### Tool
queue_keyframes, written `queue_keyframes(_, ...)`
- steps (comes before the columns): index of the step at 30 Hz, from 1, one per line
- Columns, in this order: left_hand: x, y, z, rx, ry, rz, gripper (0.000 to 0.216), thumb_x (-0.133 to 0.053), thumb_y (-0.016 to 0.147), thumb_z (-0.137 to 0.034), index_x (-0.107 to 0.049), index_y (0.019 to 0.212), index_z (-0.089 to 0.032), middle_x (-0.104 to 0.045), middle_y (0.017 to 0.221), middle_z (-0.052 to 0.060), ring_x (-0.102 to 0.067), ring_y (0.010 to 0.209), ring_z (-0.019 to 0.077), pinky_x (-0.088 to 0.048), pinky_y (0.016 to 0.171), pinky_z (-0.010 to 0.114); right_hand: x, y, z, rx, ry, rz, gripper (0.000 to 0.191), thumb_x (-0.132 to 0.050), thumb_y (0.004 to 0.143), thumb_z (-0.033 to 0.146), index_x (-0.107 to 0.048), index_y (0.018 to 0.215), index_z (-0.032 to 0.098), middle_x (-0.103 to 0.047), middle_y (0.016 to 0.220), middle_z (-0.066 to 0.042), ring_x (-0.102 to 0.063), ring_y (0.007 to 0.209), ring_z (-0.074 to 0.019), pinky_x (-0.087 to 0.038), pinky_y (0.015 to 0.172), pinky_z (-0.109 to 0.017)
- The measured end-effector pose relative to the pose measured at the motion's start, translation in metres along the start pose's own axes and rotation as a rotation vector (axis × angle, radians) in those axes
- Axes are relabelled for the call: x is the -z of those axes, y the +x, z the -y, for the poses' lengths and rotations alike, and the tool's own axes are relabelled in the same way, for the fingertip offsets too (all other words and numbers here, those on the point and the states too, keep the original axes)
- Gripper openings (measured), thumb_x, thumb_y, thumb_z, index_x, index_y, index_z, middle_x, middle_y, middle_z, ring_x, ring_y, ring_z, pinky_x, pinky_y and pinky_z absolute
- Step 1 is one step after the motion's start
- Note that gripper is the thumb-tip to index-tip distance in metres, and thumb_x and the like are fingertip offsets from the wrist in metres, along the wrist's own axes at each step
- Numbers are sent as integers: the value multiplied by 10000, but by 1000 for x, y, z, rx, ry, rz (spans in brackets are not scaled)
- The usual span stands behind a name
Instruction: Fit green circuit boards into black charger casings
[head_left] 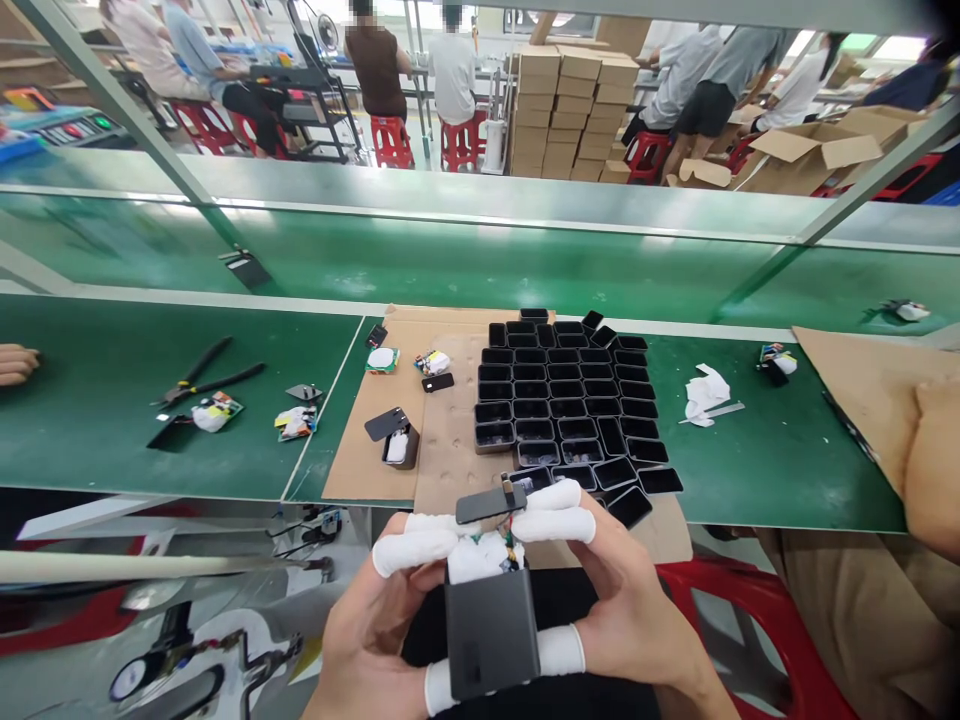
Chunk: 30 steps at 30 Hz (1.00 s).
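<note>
Near the bottom centre, a black plastic charger housing (493, 625) is held between both hands, its open end facing away from me. White padding (484, 556) and small wired electronics fill that opening. A black end cap (482, 503) with metal prongs sits tilted just beyond it. My left hand (382, 610) grips the housing's left side, with white-covered fingertips at the cap's left end. My right hand (619, 590) grips the right side, its white-covered fingers beside the prongs and wires. Past my hands, rows of empty black housings (565, 400) stand on cardboard.
A similar housing with its cap off (400, 446) stands on the cardboard (450, 440). Pliers (199, 378) and loose circuit boards (217, 411) lie on the green bench to the left. A crumpled white cloth (705, 393) lies right. A neighbour's arm (934, 460) rests at the right edge.
</note>
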<state>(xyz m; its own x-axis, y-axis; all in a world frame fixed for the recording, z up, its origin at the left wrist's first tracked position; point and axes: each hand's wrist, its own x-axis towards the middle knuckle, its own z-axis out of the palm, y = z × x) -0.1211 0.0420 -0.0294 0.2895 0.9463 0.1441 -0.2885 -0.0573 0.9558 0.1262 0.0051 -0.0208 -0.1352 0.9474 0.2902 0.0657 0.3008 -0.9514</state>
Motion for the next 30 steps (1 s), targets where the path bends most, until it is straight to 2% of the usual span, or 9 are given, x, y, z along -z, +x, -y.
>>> queue_keyframes(4,-3,2,2,8,19,-43,902,-1183,428,-119,-869,1261,-262,-872,1180,155,-891,981,361,-756,888,376,1,3,1,-16,11,-6,908,-1147,690,241,-723,1472,422,-732,1325,-28,-702,1197,-259,-588,1089,-342)
queue_keyframes(8,-7,7,1,32,0,-81,953,-1199,421,-208,-861,1310,-264,-887,1187,164,-894,1017,389,-765,891,404,-2,7,1,-85,82,-48,904,-1195,583,366,-770,1380,401,-742,1266,-10,-709,1131,-241,-591,1021,-324)
queue_keyframes(10,-9,8,0,60,-14,-149,950,-1215,356,-311,-876,1240,-241,-887,1166,164,-883,1065,416,-765,909,419,-6,10,0,-140,155,-90,870,-1193,574,435,-794,1346,396,-739,1204,4,-708,1080,-221,-592,994,-311)
queue_keyframes(12,-12,6,0,110,-33,-253,940,-1216,304,-385,-869,1164,-226,-878,1131,151,-871,1067,428,-766,900,437,-12,15,-1,-204,223,-120,791,-1170,630,469,-811,1330,387,-739,1147,12,-708,1047,-207,-591,993,-312)
queue_keyframes(16,-19,-6,4,284,-81,-409,872,-1181,432,-418,-800,1200,-258,-822,1238,119,-810,1221,431,-726,1010,492,-23,28,1,-349,298,-119,527,-1057,825,496,-828,1265,318,-759,1090,7,-703,1015,-194,-575,984,-326)
queue_keyframes(19,-25,-16,11,338,-98,-492,828,-1143,513,-440,-771,1233,-267,-781,1313,110,-741,1346,413,-688,1066,457,-26,38,5,-422,301,-98,440,-1033,843,495,-839,1160,260,-779,1029,1,-704,970,-196,-573,938,-331)
queue_keyframes(25,-47,-22,16,267,-168,-599,637,-1057,716,-523,-763,1210,-250,-777,1280,99,-759,1243,337,-666,1054,427,-28,47,6,-500,293,-56,348,-994,889,476,-856,1077,219,-823,994,-21,-724,930,-206,-585,898,-336)
queue_keyframes(30,-60,-24,15,262,-170,-706,559,-1070,706,-521,-767,1102,-266,-747,1222,40,-739,1149,254,-641,1079,385,-28,49,3,-554,362,-14,382,-999,873,495,-869,1082,203,-849,1016,-47,-750,957,-227,-599,905,-348)
